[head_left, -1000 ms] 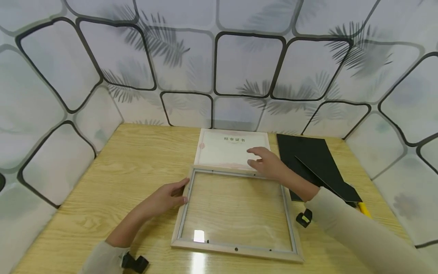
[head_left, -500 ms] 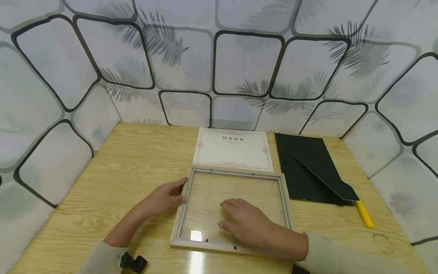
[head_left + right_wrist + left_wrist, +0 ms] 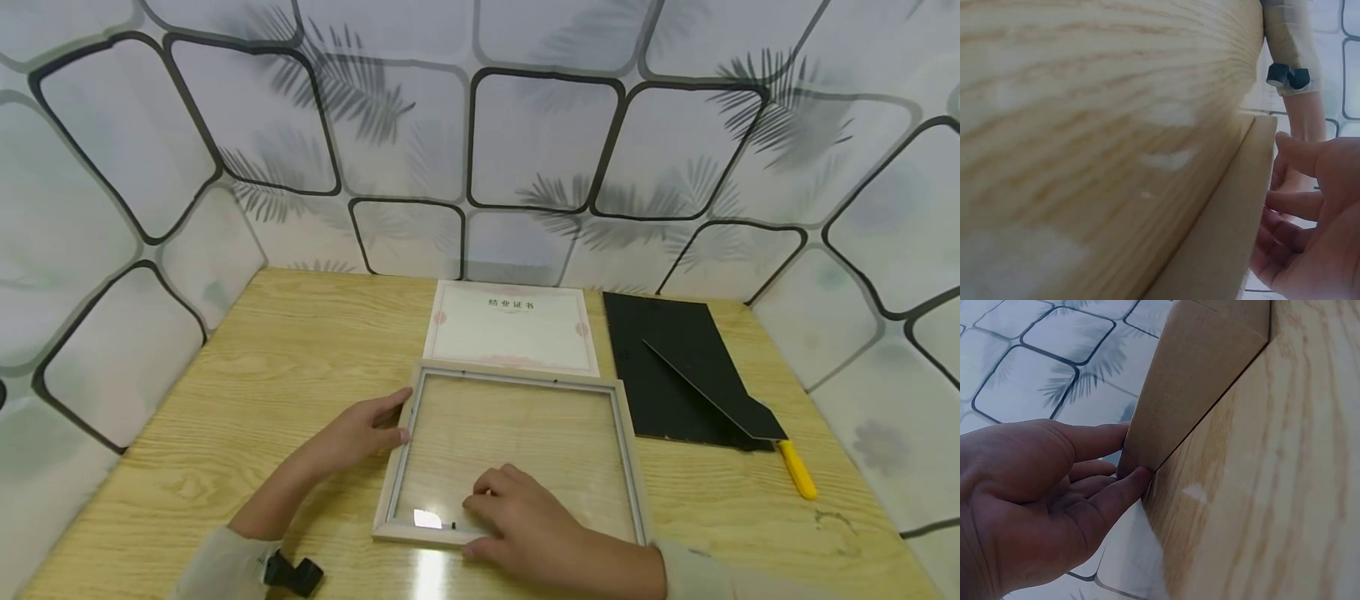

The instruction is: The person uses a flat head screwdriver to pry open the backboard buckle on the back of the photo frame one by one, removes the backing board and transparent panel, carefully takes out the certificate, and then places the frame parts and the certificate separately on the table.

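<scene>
Left hand: our left hand (image 3: 358,433) lies with straight fingers against the left rail of the picture frame (image 3: 633,467), thumb on top.
Right hand: our right hand (image 3: 525,525) curls its fingers over the frame's near rail, resting on the glass pane (image 3: 525,433).
Frame: flat on the table (image 3: 247,375), just before the certificate (image 3: 510,327).
Risk: we judge a tilt could slide the pane loose; fingers may smudge it.
Room: bare table left; black backing board (image 3: 675,367) and yellow tool (image 3: 797,469) crowd the right.
</scene>
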Demonstrator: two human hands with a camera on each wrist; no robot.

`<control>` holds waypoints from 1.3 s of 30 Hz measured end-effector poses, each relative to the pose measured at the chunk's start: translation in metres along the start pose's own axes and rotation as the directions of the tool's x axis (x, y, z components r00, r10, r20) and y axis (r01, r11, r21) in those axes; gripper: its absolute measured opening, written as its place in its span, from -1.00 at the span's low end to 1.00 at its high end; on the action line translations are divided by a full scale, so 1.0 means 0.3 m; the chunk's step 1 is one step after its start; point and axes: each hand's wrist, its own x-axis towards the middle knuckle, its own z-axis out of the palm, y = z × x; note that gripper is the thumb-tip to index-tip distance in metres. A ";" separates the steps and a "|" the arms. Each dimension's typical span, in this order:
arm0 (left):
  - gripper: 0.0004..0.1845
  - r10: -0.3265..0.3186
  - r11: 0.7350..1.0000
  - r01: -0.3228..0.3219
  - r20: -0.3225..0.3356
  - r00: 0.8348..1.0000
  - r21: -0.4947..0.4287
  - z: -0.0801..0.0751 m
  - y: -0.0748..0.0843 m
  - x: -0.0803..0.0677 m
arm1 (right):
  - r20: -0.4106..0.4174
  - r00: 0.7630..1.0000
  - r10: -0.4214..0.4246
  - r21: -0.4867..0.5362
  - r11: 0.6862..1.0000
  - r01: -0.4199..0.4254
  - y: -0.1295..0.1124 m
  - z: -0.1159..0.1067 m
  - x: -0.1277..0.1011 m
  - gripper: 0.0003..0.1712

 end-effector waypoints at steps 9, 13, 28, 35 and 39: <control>-0.23 0.004 1.000 -0.004 0.003 1.000 -0.006 -0.001 -0.001 -0.002 | -0.012 1.000 -0.017 0.175 0.984 0.019 0.005 0.020 -0.001 -0.77; -0.22 0.004 1.000 -0.004 0.006 1.000 -0.010 -0.002 -0.004 -0.004 | -0.076 0.995 -0.059 0.226 0.971 0.075 0.011 0.037 -0.005 -0.84; -0.16 0.004 0.999 -0.005 -0.028 1.000 -0.036 -0.003 -0.009 0.000 | -0.165 0.981 -0.104 0.278 0.949 0.147 0.040 0.062 -0.018 -0.85; -0.16 -0.029 0.992 0.026 -0.028 0.999 -0.124 -0.015 -0.021 0.009 | -0.241 0.960 -0.143 0.260 0.943 0.206 0.046 0.067 -0.019 -0.87; -0.19 -0.047 0.984 0.038 -0.044 0.998 -0.175 -0.020 -0.024 0.015 | -0.302 0.937 -0.178 0.208 0.946 0.247 0.046 0.071 -0.018 -0.87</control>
